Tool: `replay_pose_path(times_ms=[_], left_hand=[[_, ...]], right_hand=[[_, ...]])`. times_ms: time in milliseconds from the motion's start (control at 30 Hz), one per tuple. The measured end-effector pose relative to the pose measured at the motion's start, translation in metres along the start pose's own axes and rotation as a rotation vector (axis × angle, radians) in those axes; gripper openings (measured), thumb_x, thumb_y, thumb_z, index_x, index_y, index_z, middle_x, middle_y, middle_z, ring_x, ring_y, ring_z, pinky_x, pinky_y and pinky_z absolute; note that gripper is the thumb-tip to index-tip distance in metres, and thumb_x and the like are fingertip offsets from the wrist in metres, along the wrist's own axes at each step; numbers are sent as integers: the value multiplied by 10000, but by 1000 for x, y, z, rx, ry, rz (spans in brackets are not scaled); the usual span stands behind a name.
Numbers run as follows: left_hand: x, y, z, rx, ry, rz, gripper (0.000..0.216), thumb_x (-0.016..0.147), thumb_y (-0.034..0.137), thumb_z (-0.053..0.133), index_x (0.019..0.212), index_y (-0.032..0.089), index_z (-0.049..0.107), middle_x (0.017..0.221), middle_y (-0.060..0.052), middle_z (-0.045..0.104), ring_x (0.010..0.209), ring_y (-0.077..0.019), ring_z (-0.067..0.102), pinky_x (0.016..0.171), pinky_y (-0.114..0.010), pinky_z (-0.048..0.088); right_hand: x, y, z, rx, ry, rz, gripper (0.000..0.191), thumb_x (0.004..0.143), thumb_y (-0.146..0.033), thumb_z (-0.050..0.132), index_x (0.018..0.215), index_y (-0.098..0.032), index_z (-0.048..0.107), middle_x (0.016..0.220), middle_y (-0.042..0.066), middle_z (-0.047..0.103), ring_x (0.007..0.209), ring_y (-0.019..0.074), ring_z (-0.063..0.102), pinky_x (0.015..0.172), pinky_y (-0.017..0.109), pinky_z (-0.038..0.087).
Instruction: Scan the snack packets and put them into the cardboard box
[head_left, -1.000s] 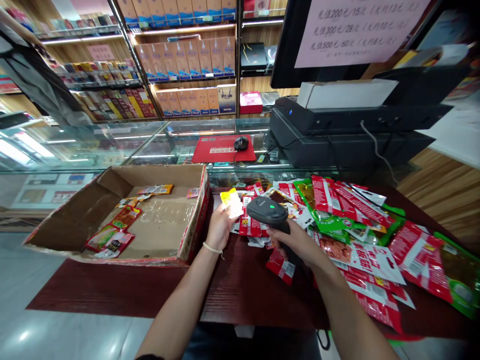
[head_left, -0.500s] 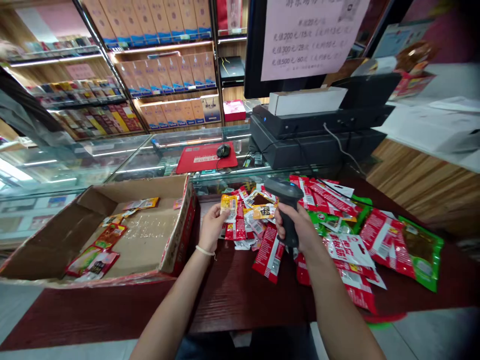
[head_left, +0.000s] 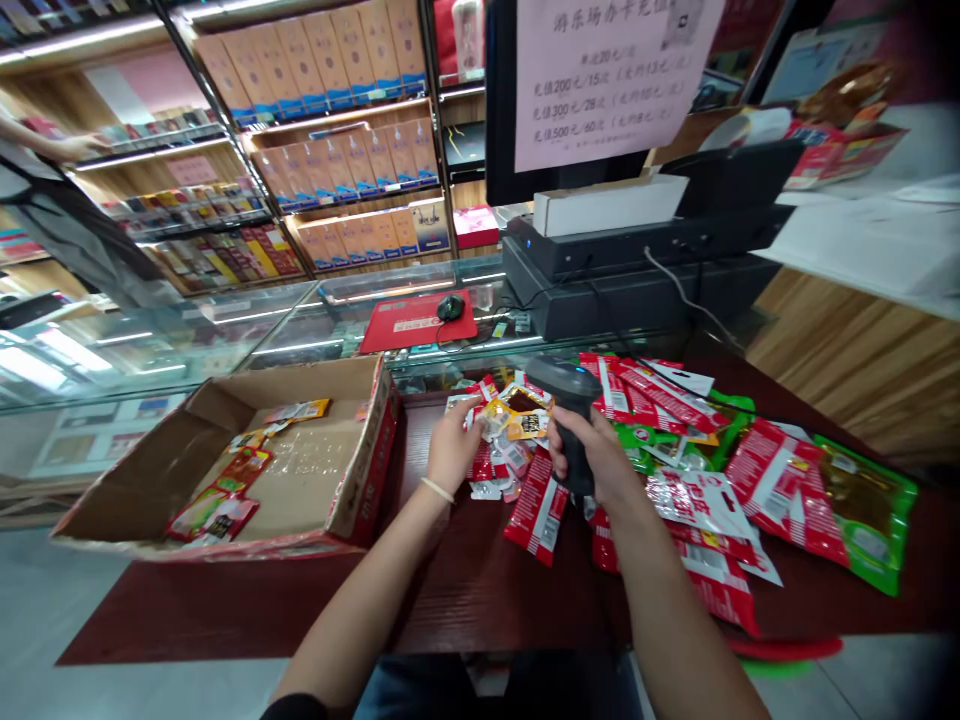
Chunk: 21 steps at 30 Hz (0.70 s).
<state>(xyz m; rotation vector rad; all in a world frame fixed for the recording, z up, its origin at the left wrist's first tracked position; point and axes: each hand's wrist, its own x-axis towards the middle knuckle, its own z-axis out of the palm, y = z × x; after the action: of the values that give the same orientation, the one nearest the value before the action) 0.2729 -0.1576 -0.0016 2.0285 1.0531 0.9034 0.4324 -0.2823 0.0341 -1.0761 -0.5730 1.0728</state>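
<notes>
My right hand point(head_left: 589, 450) is wrapped round the handle of a black barcode scanner point(head_left: 570, 380), whose head points left over the pile. Just left of it, my left hand point(head_left: 454, 440) pinches a small yellow-and-clear snack packet point(head_left: 493, 416) above the heap. Below and around lie several small packets, among them a yellow packet point(head_left: 529, 425) and a red-and-white packet point(head_left: 538, 505). Part of the pinched packet is hidden by my fingers.
An open cardboard box point(head_left: 300, 490) with several packets stands at left. Larger red and green bags point(head_left: 787, 490) spread over the right side of the dark counter point(head_left: 480, 600). Behind are a mouse point(head_left: 450, 307), a monitor point(head_left: 502, 120) and a glass case. A person point(head_left: 82, 210) stands at far left.
My left hand has moved right with the packet, closer to the scanner. The right hand stays on the scanner. A person's arm now shows at the far-left shelves.
</notes>
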Motion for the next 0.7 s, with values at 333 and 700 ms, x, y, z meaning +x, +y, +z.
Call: replay_pose_path(times_ms=[333, 700], left_hand=[[-40, 48, -125, -94, 80, 191, 241, 895, 251, 545, 1097, 228, 674, 1095, -52, 707, 981, -179, 663, 886, -310, 521], [-19, -43, -252, 89, 158, 51, 178, 850, 235, 570, 996, 201, 665, 999, -34, 731, 906, -162, 681, 854, -300, 529]], right_hand=[[2, 3, 46, -130, -151, 104, 290, 787, -436, 694, 718, -197, 545, 512, -47, 516, 349, 92, 445, 324, 217, 382], [11, 17, 169, -331, -334, 148, 259, 806, -418, 679, 893, -222, 533, 554, -71, 502, 365, 93, 425, 324, 217, 388]])
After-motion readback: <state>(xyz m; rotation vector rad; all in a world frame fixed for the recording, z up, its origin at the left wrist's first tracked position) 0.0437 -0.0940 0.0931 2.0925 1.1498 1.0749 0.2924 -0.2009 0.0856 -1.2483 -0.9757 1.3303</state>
